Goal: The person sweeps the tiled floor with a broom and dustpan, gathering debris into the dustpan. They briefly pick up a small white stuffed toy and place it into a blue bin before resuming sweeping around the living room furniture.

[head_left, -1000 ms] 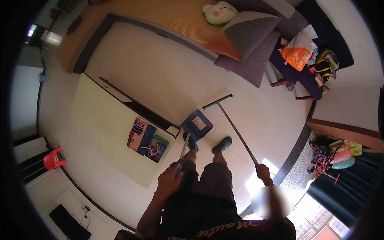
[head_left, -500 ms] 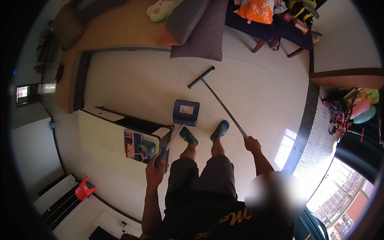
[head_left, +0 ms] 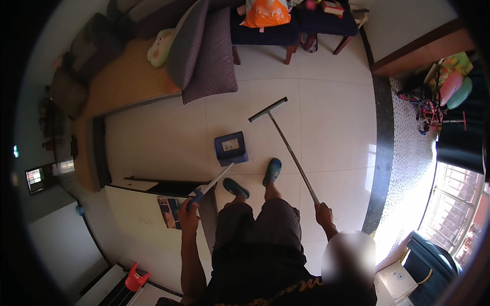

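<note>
My left hand (head_left: 189, 217) is closed on the blue grip of a long-handled dustpan (head_left: 230, 145). Its blue pan rests on the tiles ahead of my feet, and its pale handle slants back to me. The fingers of my right hand (head_left: 324, 217) are wrapped round the pole of a floor squeegee (head_left: 293, 154). The squeegee's narrow dark-and-grey head lies on the floor beyond the dustpan and to its right, apart from it. I cannot make out any debris in the pan. A blurred patch hides the area by my right forearm.
A low white-topped table (head_left: 148, 214) stands close on my left, with a booklet (head_left: 168, 211) on it. Seating with grey cushions (head_left: 212, 66) is ahead. Dark chairs (head_left: 326, 23) hold an orange bag (head_left: 266, 13). On the right are a dark floor strip (head_left: 383, 137) and a small bicycle (head_left: 431, 113).
The view has turned and shifted. Against the tile lines, the squeegee head and the dustpan have both moved right. The dustpan is turned slightly, and both hands keep their grips.
</note>
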`<state>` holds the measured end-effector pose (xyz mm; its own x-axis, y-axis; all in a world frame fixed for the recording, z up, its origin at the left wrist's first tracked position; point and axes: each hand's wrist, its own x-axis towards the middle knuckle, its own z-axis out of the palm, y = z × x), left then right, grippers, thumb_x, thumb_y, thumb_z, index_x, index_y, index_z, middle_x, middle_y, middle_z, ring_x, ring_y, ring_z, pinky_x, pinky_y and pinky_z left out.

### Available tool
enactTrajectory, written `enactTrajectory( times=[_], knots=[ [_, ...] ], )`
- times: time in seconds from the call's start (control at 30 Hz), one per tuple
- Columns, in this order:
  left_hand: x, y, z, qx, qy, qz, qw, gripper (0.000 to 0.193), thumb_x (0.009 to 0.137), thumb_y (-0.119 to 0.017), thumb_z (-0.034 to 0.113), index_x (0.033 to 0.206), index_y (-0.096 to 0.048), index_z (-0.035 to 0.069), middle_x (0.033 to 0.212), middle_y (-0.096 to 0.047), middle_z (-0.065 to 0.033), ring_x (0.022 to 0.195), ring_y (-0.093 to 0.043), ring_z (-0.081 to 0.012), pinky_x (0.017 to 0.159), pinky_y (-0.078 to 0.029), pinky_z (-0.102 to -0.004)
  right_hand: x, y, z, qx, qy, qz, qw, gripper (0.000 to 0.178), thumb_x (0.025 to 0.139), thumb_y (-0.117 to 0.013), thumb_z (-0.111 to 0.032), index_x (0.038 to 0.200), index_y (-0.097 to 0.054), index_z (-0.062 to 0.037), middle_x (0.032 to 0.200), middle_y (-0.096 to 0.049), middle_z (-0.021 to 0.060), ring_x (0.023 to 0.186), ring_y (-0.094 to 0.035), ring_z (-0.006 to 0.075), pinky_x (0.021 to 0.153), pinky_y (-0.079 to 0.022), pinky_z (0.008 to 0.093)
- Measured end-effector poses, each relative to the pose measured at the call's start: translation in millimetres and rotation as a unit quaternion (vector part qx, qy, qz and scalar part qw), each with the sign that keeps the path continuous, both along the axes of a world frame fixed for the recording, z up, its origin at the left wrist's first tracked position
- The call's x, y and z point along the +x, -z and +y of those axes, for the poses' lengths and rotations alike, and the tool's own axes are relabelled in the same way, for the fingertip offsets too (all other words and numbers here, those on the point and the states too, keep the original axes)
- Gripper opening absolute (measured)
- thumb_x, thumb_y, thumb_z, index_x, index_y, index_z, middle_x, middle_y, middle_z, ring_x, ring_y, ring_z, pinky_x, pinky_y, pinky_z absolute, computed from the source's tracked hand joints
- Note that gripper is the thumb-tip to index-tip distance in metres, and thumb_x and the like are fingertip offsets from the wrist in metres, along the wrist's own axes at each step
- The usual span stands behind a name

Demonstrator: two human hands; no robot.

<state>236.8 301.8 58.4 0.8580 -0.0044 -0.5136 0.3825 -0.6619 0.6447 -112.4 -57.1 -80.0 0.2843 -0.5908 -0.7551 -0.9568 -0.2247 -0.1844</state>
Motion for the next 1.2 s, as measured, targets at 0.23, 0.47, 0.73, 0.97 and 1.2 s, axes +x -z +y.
enactTrajectory(
  times=[0.23,0.47,0.73,0.97,1.2],
  knots=[
    [13,-9,-40,-0.009,0.020,0.005,1.000,0.041,0.090,-0.059,0.025,0.123,-0.054,0.001,0.091,-0.066,-0.0073,0.068,-0.060,-0.0093,0.048,-0.047,-0.0226,240,96,-73,0.015,0.045,-0.129,0.990,0.050,0.096,-0.038,-0.044,0.101,-0.059,0.0020,0.101,-0.062,0.0302,0.099,-0.059,0.0458,0.085,-0.046,0.0535],
    [45,-12,-95,0.043,0.104,0.021,0.993,0.047,0.090,-0.060,0.032,0.125,-0.052,0.001,0.080,-0.061,-0.0069,0.057,-0.055,-0.0100,0.047,-0.045,-0.0266,288,119,-119,0.071,0.088,-0.092,0.989,0.055,0.096,-0.034,-0.045,0.106,-0.057,0.0042,0.108,-0.060,0.0318,0.102,-0.058,0.0467,0.089,-0.046,0.0531],
    [76,18,-90,0.036,0.140,0.015,0.989,0.049,0.090,-0.060,0.033,0.125,-0.052,-0.001,0.092,-0.064,-0.0108,0.063,-0.058,-0.0137,0.052,-0.047,-0.0300,-16,33,11,0.124,0.068,0.097,0.985,0.051,0.096,-0.035,-0.045,0.102,-0.056,0.0002,0.103,-0.060,0.0331,0.103,-0.055,0.0506,0.088,-0.045,0.0564],
    [98,57,-110,0.033,0.142,0.006,0.989,0.046,0.087,-0.061,0.029,0.122,-0.054,-0.001,0.089,-0.062,-0.0113,0.068,-0.060,-0.0171,0.053,-0.051,-0.0316,-74,-26,49,0.055,0.086,0.013,0.995,0.045,0.097,-0.039,-0.037,0.082,-0.057,0.0015,0.082,-0.062,0.0288,0.082,-0.059,0.0492,0.070,-0.045,0.0562],
    [106,75,-110,0.055,0.158,-0.005,0.986,0.042,0.088,-0.060,0.028,0.120,-0.054,0.001,0.089,-0.062,-0.0122,0.069,-0.061,-0.0194,0.054,-0.051,-0.0340,130,50,-39,0.024,0.064,-0.129,0.989,0.041,0.096,-0.041,-0.038,0.089,-0.055,-0.0004,0.083,-0.062,0.0307,0.084,-0.059,0.0505,0.073,-0.047,0.0576]
  ],
)
